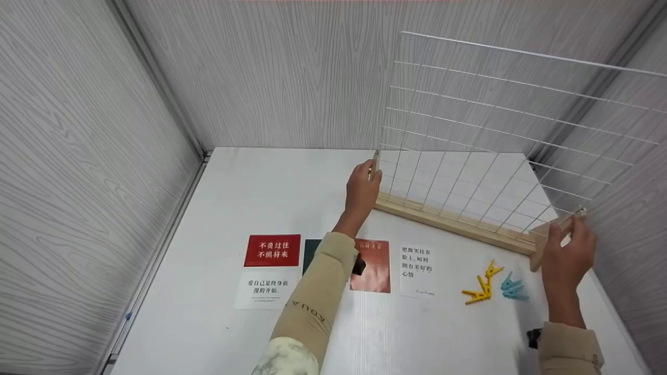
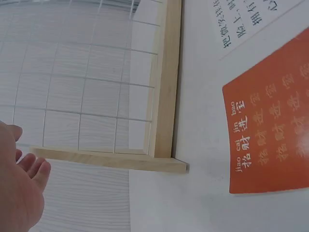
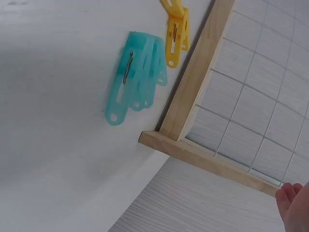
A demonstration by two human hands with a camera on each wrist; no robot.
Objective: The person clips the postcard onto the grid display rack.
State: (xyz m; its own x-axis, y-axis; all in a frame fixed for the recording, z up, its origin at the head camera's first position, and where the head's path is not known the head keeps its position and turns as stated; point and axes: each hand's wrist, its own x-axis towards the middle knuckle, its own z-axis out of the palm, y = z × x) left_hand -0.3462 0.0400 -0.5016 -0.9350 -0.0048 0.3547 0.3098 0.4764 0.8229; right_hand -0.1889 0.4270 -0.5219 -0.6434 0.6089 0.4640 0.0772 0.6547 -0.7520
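Note:
A white wire grid (image 1: 484,46) stands in a wooden base (image 1: 453,225) with a short wooden post at each end. My left hand (image 1: 362,190) pinches the far end of the left post; in the left wrist view its fingertips curl at the tip of that post (image 2: 106,159). With thumb and fingers my right hand (image 1: 568,255) grips the upper end of the right post. The right wrist view shows this post (image 3: 207,162) running to the fingertips, the hand partly cut off. Beside the base lie teal clothespins (image 1: 513,287) and yellow clothespins (image 1: 478,297).
Several cards lie on the white table (image 1: 234,198): a red one (image 1: 272,250), a white one (image 1: 263,289), a dark green one half hidden by my left sleeve, an orange-red one (image 1: 372,271) and another white one (image 1: 417,273). Grey wood-grain panels (image 1: 260,78) enclose the table.

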